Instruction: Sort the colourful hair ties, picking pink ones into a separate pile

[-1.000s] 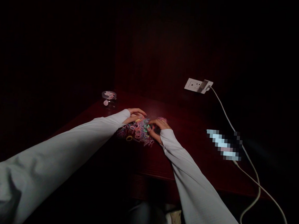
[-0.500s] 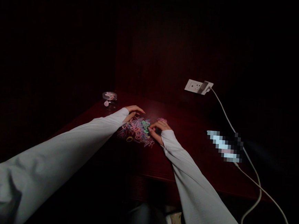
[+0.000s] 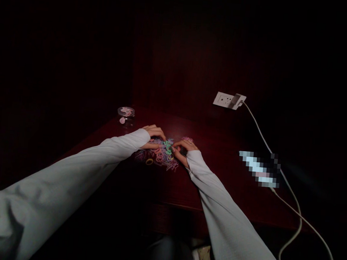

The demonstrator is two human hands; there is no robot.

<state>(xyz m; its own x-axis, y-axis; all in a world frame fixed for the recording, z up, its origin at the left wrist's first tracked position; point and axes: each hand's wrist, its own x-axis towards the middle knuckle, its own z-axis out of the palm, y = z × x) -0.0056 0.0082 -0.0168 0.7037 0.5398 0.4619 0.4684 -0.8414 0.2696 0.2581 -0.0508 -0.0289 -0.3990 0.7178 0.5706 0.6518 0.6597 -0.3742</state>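
The loose pile of small, thin, multicoloured elastic-looking loops (image 3: 155, 152) lies spread on the dark red table top (image 3: 169, 185). Colours include pink, lilac and pale blue; the loops overlap at random angles. Green curled loops (image 3: 168, 146) are grouped at the centre right of the pile. Larger coral-pink rings (image 3: 159, 157) lie nearer the front edge. One yellow round band (image 3: 149, 161) rests at the front left, its opening visible. A bright pink cluster of thin loops (image 3: 188, 139) is located at the far right; its connection to the pile is hidden. Individual loops are too small to count.
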